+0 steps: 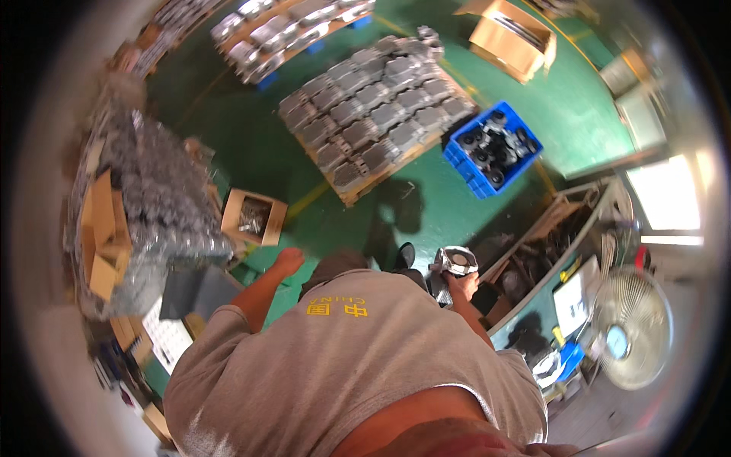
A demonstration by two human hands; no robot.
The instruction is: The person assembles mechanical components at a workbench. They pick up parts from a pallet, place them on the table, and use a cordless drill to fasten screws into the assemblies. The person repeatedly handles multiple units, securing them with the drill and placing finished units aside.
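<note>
My right hand (pixel 464 286) grips a silvery metal housing (pixel 459 261) with a round opening in its top, held beside my right hip. Its lower part is partly hidden by my hand and body. Out to the other side, my left hand (pixel 289 260) hangs with its fingers curled in and nothing seen in them. Close to that hand stands an open cardboard box (pixel 254 217) with metal pieces inside. One dark shoe (pixel 406 255) shows below me on the green floor (pixel 320 228).
Ahead lies a pallet of grey metal castings (pixel 381 107), with a blue crate (pixel 487 156) of dark round parts at its right. A workbench (pixel 525 305) and a standing fan (pixel 628 335) are on my right. Plastic-wrapped stacks (pixel 164 167) rise on the left.
</note>
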